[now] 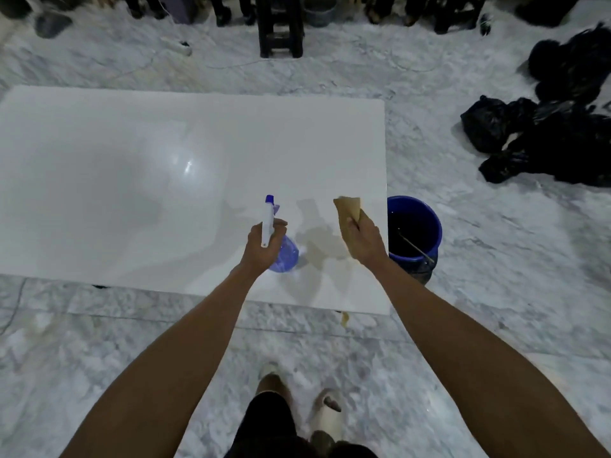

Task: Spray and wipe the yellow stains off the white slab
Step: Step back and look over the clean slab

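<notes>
Fingers of the left hand [263,247] are wrapping around a blue spray bottle [281,256], nozzle pointing away, while the right hand [365,241] is pinching a tan cloth [347,209]. Both are hovering over the white slab [132,193], faint yellow stains [322,239] lying between them; beyond its right edge, a blue bucket [426,219] is standing.

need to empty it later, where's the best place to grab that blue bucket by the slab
Grip the thin metal bail handle, reaching straight down from above. The blue bucket stands upright and open-topped beside the white slab, holding dark liquid, and the handle lies across its mouth; a level lift should avoid spilling.
</notes>
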`<state>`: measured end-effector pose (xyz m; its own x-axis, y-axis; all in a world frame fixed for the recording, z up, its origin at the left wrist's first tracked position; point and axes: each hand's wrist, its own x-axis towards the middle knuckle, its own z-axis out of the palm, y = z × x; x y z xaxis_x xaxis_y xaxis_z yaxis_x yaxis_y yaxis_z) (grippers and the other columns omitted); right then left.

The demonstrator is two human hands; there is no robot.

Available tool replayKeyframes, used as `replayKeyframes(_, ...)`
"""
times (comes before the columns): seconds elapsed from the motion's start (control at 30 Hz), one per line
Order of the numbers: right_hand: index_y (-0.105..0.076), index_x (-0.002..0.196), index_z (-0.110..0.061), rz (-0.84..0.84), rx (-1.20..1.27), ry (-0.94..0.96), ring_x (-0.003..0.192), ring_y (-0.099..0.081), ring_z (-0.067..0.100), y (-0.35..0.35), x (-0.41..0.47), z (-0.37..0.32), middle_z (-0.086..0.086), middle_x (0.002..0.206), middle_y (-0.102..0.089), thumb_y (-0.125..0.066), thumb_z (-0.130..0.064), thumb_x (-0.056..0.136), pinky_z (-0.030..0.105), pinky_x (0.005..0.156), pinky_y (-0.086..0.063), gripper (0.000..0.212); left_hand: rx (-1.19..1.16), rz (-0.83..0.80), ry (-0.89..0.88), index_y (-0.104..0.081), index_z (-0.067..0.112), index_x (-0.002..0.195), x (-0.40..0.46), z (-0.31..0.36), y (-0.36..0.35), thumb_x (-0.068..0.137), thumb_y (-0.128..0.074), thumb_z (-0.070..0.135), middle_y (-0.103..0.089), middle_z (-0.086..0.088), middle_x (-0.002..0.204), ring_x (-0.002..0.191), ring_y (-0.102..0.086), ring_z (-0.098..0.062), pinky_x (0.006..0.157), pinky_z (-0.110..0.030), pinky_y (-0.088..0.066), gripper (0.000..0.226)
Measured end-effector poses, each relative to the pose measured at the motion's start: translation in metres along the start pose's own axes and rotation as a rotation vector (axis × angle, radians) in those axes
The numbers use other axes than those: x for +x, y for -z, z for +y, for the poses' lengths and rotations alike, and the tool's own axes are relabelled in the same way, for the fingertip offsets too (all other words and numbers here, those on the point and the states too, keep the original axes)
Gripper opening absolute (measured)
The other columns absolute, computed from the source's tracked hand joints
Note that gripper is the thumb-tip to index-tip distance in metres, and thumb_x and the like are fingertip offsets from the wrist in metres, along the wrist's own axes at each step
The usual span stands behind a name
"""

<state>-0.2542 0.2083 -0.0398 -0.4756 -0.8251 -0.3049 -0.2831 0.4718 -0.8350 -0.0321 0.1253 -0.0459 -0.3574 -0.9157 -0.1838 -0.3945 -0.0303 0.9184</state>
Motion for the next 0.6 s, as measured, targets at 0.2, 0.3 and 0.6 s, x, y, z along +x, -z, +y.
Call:
replayKeyframes(0.2,-0.031,0.154,-0.022,-0.158,-0.859,0.2,0.143,-0.033,0.034,-0.07,0.002,0.046,0.014,0.157,-0.035,-0.041,-0.027,0.101,0.052,0.112,-0.026,0.054,-0.015,-0.041,-0.009,-0.068,0.006,0.086,0.004,-0.009,-0.001,0.098,-0.055,0.025,-0.07,0.014,0.072,0.066,-0.064,-0.002,0.072,-0.019,-0.05,0.026)
replayKeyframes(0.3,-0.024,0.157,-0.024,-0.257,-0.988,0.117,0.15,-0.024,0.039,-0.101,-0.025,0.085,0.019,0.164,-0.022,-0.03,-0.058,0.097,0.061,0.116,-0.025,0.069,-0.027,-0.12,-0.018,-0.065,0.006,0.075,0.004,-0.005,0.001,0.095,-0.052,0.028,-0.067,0.005,0.069,0.064,-0.06,-0.009,0.072,-0.023,-0.049,0.032)
replayKeyframes(0.6,0.001,0.159,-0.034,-0.351,-0.918,0.026,0.154,0.011,0.031,-0.086,-0.023,0.067,0.007,0.167,0.016,-0.025,-0.045,0.106,0.057,0.122,-0.002,0.06,0.076,-0.186,0.137,-0.057,0.008,0.111,0.012,-0.009,0.005,0.087,-0.077,0.028,-0.063,0.008,0.096,0.084,-0.065,-0.013,0.088,-0.036,-0.053,0.038)
